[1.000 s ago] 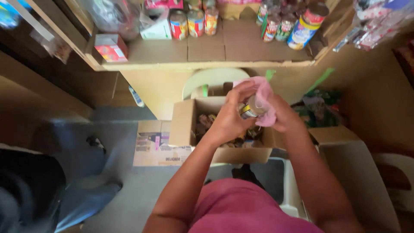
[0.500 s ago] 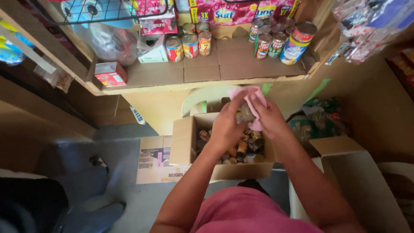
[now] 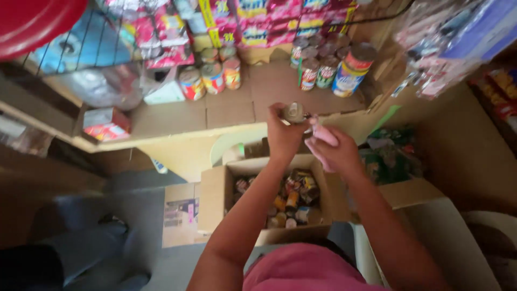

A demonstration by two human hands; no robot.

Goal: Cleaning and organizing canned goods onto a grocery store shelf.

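Observation:
My left hand grips a small metal can, held up over the front edge of a brown shelf. My right hand is closed around a pink cloth pressed against the can's side. Below both hands stands an open cardboard box filled with several small cans.
Cans stand on the shelf in two groups, one at left and one at right, with a bigger can. A small red box lies at the shelf's left. Bright packets hang at the back. Another carton stands at right.
Both hands have risen from above the box up to shelf height with the can and cloth. The view has tilted up, showing more of the shelf and packets.

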